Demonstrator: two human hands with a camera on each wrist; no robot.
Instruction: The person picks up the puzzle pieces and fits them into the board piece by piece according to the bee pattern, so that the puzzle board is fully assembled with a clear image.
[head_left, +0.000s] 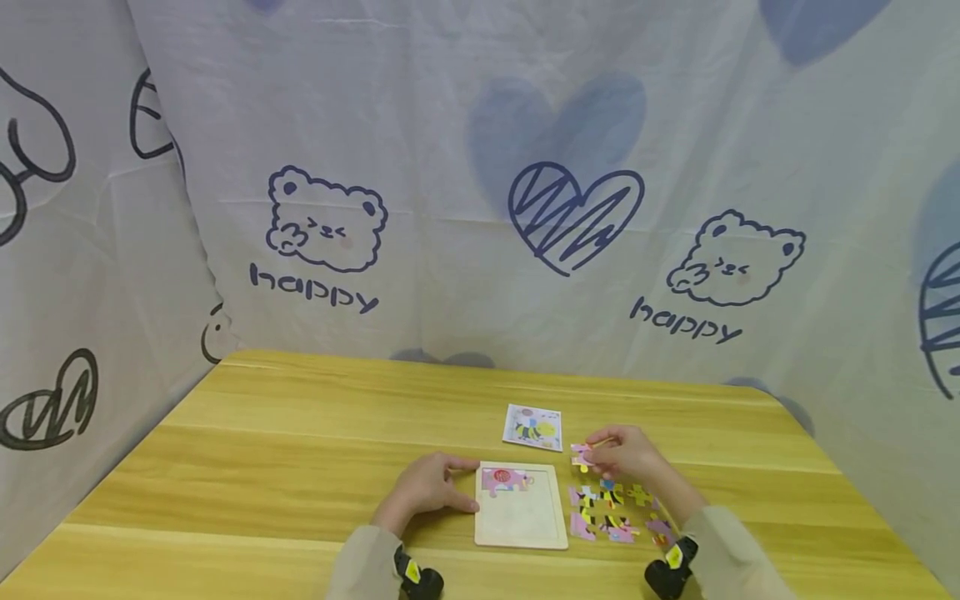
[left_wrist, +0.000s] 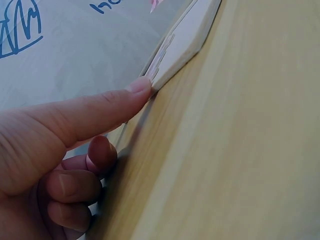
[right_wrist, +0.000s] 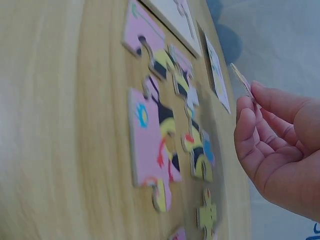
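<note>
In the head view a pale wooden puzzle tray (head_left: 521, 525) lies on the table, with joined pink puzzle pieces (head_left: 501, 480) in its upper left corner. My left hand (head_left: 433, 485) is at the tray's left side; in the left wrist view its thumb (left_wrist: 137, 86) touches the tray's edge (left_wrist: 187, 55) and the other fingers bend beneath. My right hand (head_left: 626, 454) pinches a pink and yellow puzzle piece (head_left: 581, 457) between thumb and fingers, raised off the table in the right wrist view. Several loose puzzle pieces (right_wrist: 150, 140) lie below that hand, right of the tray.
A picture card (head_left: 532, 427) showing a bee lies behind the tray. The wooden table (head_left: 300, 467) stretches away on both sides. A white cloth (head_left: 450, 250) with hearts and bears hangs behind it.
</note>
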